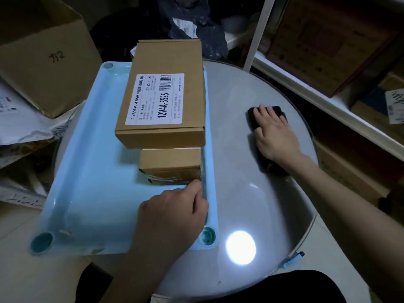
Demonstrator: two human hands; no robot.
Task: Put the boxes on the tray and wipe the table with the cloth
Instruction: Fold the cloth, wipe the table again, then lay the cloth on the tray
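A light blue tray [91, 171] lies on the left part of a round grey table [251, 193]. Two cardboard boxes are stacked along its right side: a large box [161, 99] with a white label sits on a smaller taped box [170, 160]. My left hand [172, 211] lies in the tray just in front of the small box, its fingers curled at the tray's right rim. My right hand [273, 132] presses flat, fingers spread, on a dark cloth [252, 120] at the table's right side.
A big cardboard carton [43, 57] and papers crowd the left. White shelving [328, 95] with more cartons runs along the right. A dark bag [196, 25] lies behind the table. A bright lamp reflection [240, 248] shows on the table's near part.
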